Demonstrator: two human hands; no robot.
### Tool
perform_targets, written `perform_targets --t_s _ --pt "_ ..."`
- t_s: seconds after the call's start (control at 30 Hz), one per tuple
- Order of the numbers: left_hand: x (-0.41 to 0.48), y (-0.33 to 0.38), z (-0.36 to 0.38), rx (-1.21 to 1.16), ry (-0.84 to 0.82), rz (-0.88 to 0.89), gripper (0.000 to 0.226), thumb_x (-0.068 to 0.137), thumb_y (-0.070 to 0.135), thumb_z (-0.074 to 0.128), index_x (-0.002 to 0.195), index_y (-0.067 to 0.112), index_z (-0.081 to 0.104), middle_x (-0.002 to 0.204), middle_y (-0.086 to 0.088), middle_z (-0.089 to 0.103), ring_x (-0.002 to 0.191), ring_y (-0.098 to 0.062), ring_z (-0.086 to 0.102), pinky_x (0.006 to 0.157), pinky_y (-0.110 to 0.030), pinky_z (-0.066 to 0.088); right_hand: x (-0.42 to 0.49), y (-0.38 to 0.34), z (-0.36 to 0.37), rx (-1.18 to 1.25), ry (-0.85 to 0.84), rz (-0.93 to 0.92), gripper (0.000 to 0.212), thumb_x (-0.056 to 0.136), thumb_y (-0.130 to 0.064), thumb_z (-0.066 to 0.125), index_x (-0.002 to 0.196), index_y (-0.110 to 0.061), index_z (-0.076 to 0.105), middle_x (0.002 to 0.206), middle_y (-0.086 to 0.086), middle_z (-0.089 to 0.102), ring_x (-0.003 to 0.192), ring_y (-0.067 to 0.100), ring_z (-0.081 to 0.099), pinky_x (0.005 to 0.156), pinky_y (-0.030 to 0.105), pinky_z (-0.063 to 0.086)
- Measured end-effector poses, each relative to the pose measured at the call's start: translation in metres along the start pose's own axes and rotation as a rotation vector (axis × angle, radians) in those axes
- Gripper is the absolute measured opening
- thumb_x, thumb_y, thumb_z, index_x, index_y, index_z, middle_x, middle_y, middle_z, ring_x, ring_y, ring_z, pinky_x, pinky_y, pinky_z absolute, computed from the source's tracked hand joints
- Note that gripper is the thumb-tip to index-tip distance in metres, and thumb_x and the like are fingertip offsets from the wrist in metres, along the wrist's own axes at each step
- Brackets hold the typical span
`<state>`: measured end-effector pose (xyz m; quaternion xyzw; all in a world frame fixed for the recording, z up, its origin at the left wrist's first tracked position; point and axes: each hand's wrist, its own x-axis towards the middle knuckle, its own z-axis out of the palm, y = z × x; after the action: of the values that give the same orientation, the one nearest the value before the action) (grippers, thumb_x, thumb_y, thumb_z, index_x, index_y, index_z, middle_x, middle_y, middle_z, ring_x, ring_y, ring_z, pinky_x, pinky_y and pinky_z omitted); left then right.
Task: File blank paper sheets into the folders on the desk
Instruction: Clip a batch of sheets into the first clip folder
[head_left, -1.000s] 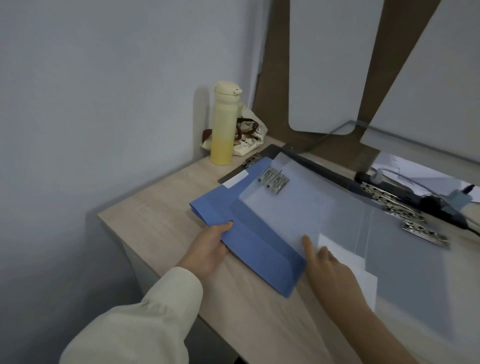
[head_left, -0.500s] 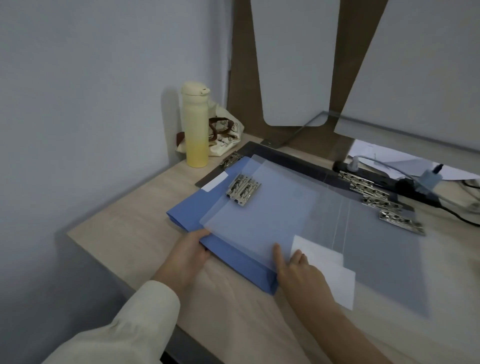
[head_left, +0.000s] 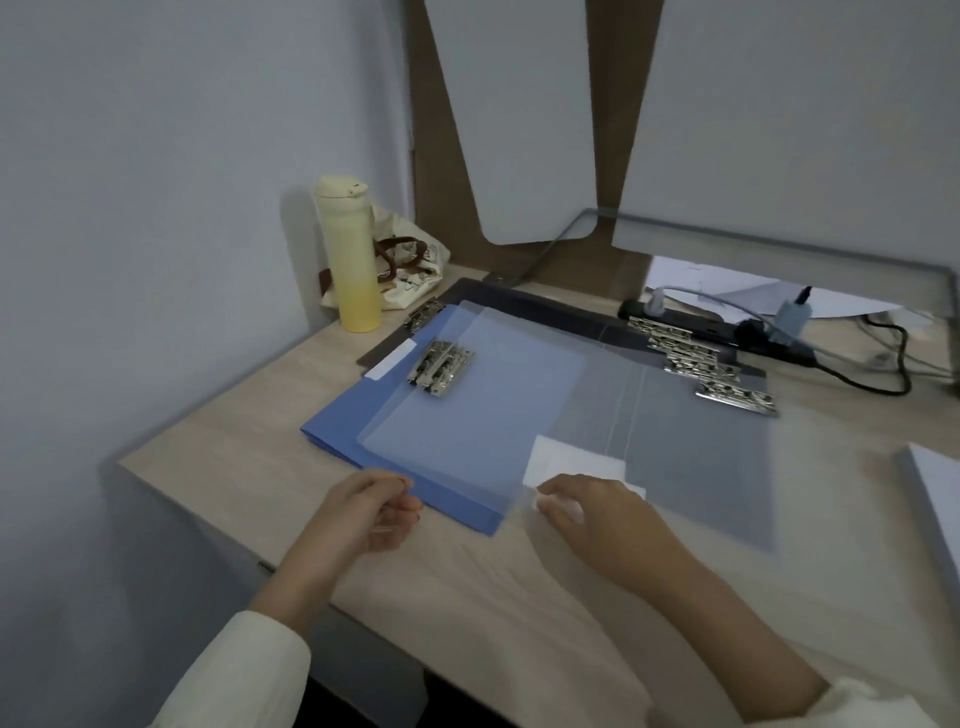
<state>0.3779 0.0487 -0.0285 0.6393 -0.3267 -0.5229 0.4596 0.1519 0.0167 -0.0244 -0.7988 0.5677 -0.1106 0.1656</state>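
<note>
Status: early stage. Your right hand (head_left: 597, 519): fingers bent down onto one paper sheet (head_left: 566, 457), loose at the open clear folder's (head_left: 467, 415) near edge, not yet clipped. Left hand (head_left: 358, 514): fingers loosely curled at the blue folder's (head_left: 343, 421) edge (grip on either side: can't tell). Other folders appear unfilled.

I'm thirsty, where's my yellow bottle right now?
In the head view, the yellow bottle stands at the far left corner of the desk, beside a cloth bag, behind the blue folder.
</note>
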Motion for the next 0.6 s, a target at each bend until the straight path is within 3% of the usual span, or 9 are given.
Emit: perform_targets --t_s 0.17,0.37,0.47,0.6 --pt "-0.015 0.018 0.080 0.016 -0.210 0.131 0.018 0.095 0.007 0.045 0.089 0.011 0.062 0.066 0.004 0.070 0.056 -0.001 0.065 0.051 -0.015 0.051 -0.040 0.055 -0.043 0.094 -0.066 0.128 0.029 0.095 -0.032 0.044 0.118 -0.026 0.060 0.120 -0.005 0.064 0.112 0.012 0.056 0.093 0.025 0.041" --pt "-0.032 0.019 0.201 0.062 -0.571 0.158 0.021 0.095 0.005 0.043 0.094 0.013 0.062 0.093 -0.001 0.067 0.087 -0.010 0.064 0.072 -0.019 0.053 -0.101 0.135 -0.093 0.124 0.188 0.384 0.024 0.095 -0.028 0.047 0.113 -0.028 0.062 0.108 -0.009 0.065 0.089 0.004 0.055 0.071 0.012 0.038" --pt "-0.041 0.006 0.258 0.135 -0.706 0.145 0.021 0.093 0.006 0.046 0.092 0.020 0.062 0.096 0.004 0.064 0.093 -0.008 0.060 0.079 -0.020 0.049 -0.130 0.168 -0.101 0.082 0.302 0.572 0.023 0.094 -0.028 0.046 0.110 -0.029 0.062 0.114 -0.004 0.065 0.102 0.013 0.059 0.080 0.024 0.043" --pt "-0.052 -0.013 0.316 0.250 -0.828 0.141 0.030 0.093 0.012 0.047 0.121 0.016 0.058 0.113 0.004 0.059 0.104 -0.008 0.055 0.101 -0.029 0.044 -0.154 0.193 -0.097 -0.125 0.415 0.713 0.030 0.094 -0.032 0.046 0.119 -0.022 0.059 0.125 -0.002 0.059 0.107 0.020 0.057 0.080 0.030 0.043"
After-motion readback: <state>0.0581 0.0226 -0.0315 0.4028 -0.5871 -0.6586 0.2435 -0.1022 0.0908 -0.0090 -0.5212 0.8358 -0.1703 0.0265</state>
